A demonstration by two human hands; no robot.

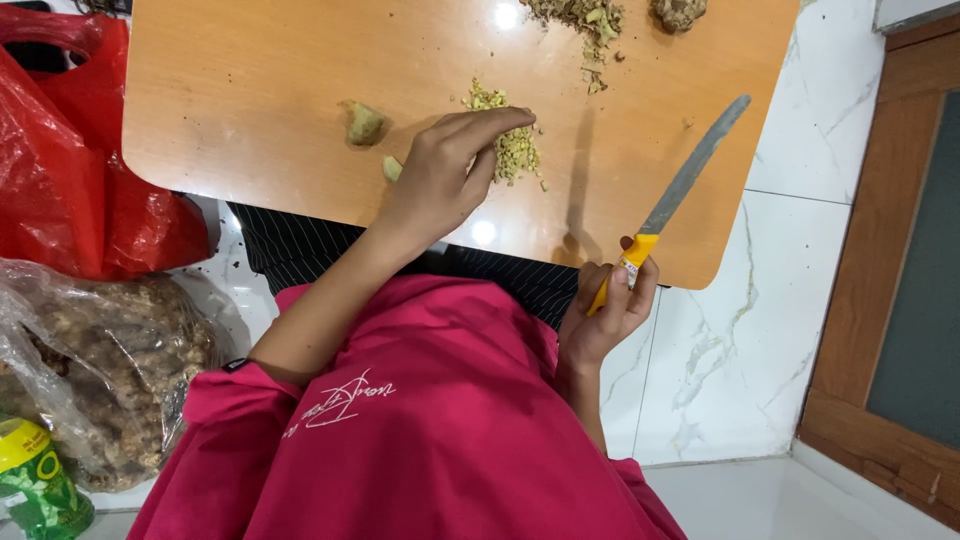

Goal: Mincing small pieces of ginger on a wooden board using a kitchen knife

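A wooden cutting board (260,90) rests across my lap. My left hand (440,180) reaches onto it, fingertips bunched on a small pile of chopped ginger (517,152). A peeled ginger piece (363,122) and a smaller bit (392,168) lie just left of that hand. My right hand (603,318) is off the board's near right edge, shut on the yellow handle of a knife (688,178). Its grey blade points up and away over the board's right corner, clear of the ginger.
Ginger peelings (590,22) and a knobbly ginger root (678,12) lie at the board's far edge. A red plastic bag (60,170), a clear bag of ginger roots (115,370) and a green packet (30,485) sit on the left. White marble floor (760,330) and a wooden door frame (900,250) are on the right.
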